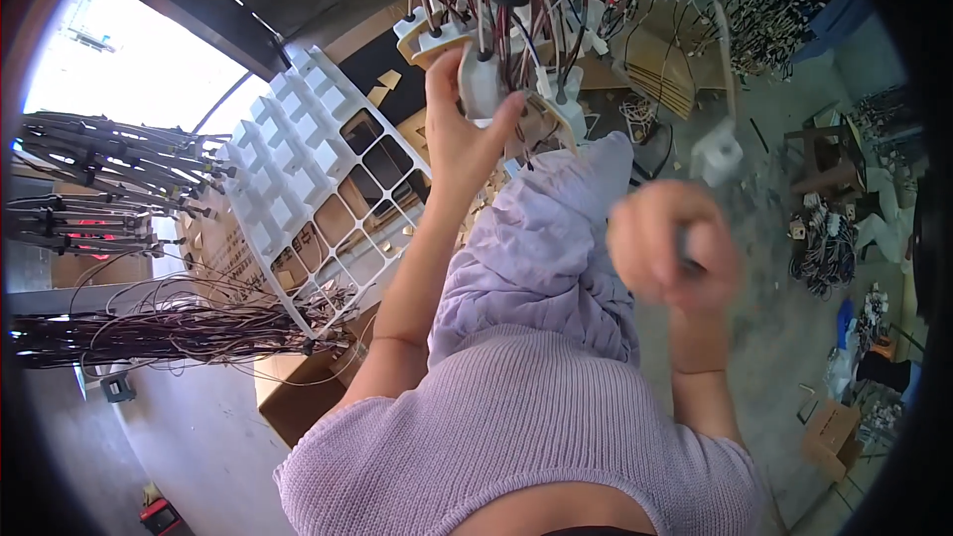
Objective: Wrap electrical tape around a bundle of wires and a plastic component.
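At the top centre, a white plastic connector (483,81) among hanging wires, gripped by the left hand (459,129)

The connector hangs in a dense bundle of dark red wires (516,0), thumb and fingers closed around it. The right hand (675,246), blurred, is lower right, curled in a fist around something thin and dark. A white grid rack (308,189) leans to the left, with a cardboard box (298,392) below it
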Available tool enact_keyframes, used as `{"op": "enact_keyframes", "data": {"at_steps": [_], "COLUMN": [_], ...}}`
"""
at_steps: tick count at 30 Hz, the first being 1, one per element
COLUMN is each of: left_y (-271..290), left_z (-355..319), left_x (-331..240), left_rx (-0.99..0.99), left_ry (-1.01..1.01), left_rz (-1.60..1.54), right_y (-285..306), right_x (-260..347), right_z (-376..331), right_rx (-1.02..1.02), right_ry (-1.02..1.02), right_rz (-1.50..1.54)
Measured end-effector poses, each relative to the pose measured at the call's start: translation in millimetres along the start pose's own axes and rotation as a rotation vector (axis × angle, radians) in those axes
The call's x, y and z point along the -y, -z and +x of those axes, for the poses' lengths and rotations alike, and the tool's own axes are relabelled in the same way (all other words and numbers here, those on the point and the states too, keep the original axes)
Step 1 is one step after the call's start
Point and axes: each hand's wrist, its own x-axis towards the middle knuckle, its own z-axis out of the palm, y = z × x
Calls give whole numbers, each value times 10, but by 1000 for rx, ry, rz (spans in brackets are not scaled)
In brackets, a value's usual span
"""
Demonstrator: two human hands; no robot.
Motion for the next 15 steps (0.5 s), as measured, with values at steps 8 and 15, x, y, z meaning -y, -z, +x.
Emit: {"op": "enact_keyframes", "data": {"at_steps": [8, 15], "left_y": [312, 429], "left_z": [-270, -376], "left_x": [-234, -618], "left_rx": [-5, -79], "left_ry": [219, 413], "left_rz": [-621, -873], "right_y": [21, 102], "right_x": [-375, -322], "right_z": [363, 322], "right_rx": [-94, -205], "right_ry": [-84, -34], "right_rz": [-112, -153]}}
